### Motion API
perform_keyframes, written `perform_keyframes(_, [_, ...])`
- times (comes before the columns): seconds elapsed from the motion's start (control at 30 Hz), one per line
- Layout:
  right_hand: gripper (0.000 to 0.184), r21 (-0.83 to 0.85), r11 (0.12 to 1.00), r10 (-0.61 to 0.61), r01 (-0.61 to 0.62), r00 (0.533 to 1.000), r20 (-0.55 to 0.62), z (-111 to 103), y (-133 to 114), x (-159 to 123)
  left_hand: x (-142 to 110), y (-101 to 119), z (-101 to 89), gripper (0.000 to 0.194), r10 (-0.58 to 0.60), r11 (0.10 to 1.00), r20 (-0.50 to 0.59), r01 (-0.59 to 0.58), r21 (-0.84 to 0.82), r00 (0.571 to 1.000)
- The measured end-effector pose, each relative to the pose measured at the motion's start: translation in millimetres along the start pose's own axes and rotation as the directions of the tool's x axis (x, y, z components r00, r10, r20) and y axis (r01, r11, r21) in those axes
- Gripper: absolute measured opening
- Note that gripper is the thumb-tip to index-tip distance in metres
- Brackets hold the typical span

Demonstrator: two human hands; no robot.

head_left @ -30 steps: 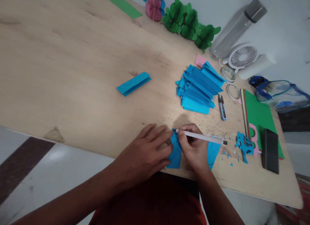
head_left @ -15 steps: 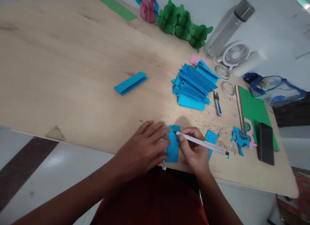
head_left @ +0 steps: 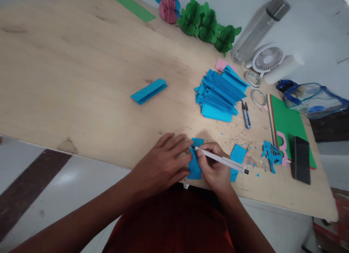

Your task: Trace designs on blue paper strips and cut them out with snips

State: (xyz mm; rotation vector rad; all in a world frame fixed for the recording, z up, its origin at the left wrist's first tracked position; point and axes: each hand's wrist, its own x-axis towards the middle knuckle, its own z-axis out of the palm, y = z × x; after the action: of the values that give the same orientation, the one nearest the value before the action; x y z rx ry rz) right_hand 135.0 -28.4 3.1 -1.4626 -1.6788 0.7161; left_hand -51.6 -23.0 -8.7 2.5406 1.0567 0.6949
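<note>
A small blue paper piece (head_left: 195,167) lies on the table at its front edge, just before me. My left hand (head_left: 166,160) rests flat with its fingers spread, their tips on the paper's left side. In my right hand (head_left: 215,167) is a white pen (head_left: 222,160), its dark tip on the upper part of the paper. Under and beside my right hand lies another blue paper piece (head_left: 237,156) with a drawn curve. Farther off are a folded blue strip (head_left: 149,91) and a heap of folded blue paper (head_left: 220,95).
Right of the heap lie thread snips (head_left: 246,115), tape rolls (head_left: 258,98), blue cut scraps (head_left: 272,155), a pink cutout (head_left: 281,145), green paper sheets (head_left: 289,118) and a phone (head_left: 300,159). Along the wall stand green paper ornaments (head_left: 207,24), a bottle (head_left: 259,31) and a small fan (head_left: 267,59).
The pen's tip has moved slightly left on the paper, and its rear end has swung left with my right hand. My left hand keeps its place. The view has shifted a little.
</note>
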Motion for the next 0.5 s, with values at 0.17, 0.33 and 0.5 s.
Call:
perform_keyframes(0.17, [0.006,-0.034,0.999,-0.009,0.010,1.000,0.011,0.2,0.3,0.8,0.0,0.3,-0.3,0.018,-0.005,1.000,0.015,0.005,-0.010,1.000])
perform_keyframes(0.33, [0.007,-0.078,0.997,-0.024,0.025,1.000,0.013,1.0,0.0,1.0,-0.6,-1.1,0.9,0.018,0.004,1.000,0.002,-0.004,-0.019,1.000])
perform_keyframes(0.5, [0.008,-0.141,0.988,-0.060,0.062,0.998,0.013,0.7,-0.8,-0.4,-0.4,-2.5,2.3,0.019,0.025,1.000,-0.008,-0.025,-0.015,1.000])
